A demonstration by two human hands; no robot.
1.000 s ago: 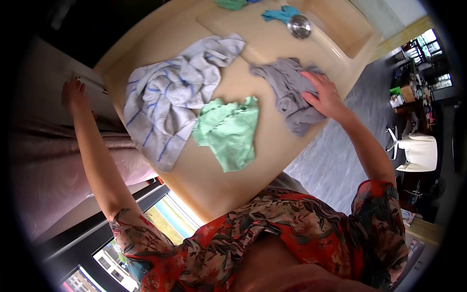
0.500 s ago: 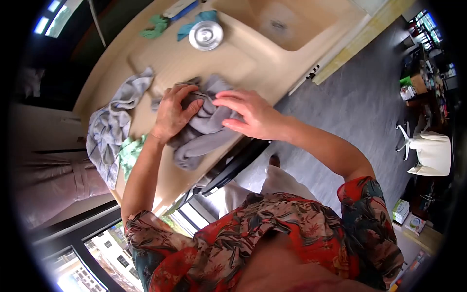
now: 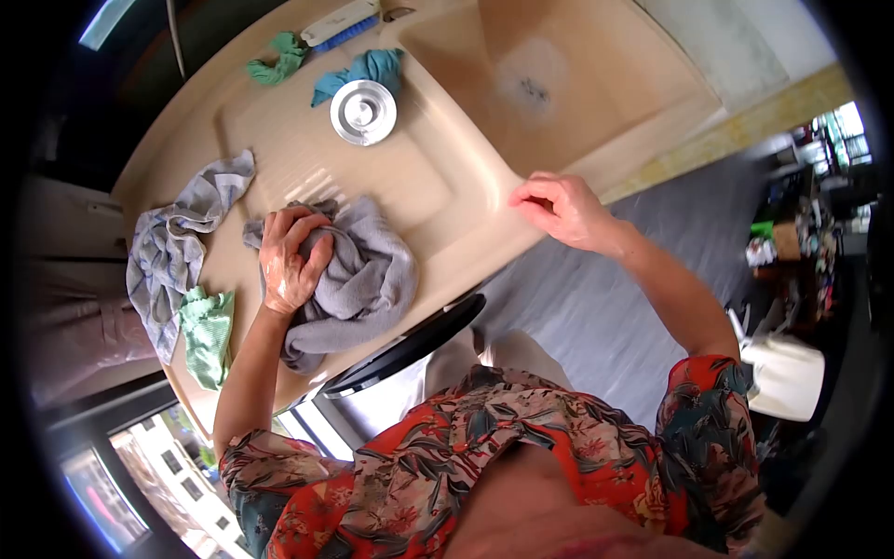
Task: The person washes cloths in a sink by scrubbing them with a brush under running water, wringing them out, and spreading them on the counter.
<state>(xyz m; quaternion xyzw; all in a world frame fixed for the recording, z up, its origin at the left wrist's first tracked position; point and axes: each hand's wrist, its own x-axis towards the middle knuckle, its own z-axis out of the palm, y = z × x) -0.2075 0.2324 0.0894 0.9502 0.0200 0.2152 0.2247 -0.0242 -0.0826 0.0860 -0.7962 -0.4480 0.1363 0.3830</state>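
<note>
A bunched grey towel [image 3: 372, 265] lies on the ribbed part of the beige sink counter. My left hand [image 3: 293, 259] rests on its left side, with wet-looking fingers curled into the folds. Out to the right, apart from the towel, my right hand [image 3: 570, 214] hovers by the front edge of the sink basin [image 3: 494, 140]. Its fingers are bent together, and nothing shows in them.
A checked grey cloth [image 3: 168, 247] and a green cloth [image 3: 207, 335] lie to the left. Farther back are a metal sink strainer [image 3: 363, 113], a teal cloth [image 3: 375, 71], a green scrunched cloth [image 3: 279, 60] and a blue-bristled brush [image 3: 343, 26].
My right hand has left the towel and moved right toward the sink's edge. My left hand stays on the towel, which is now gathered into a rounder heap. The view has shifted.
</note>
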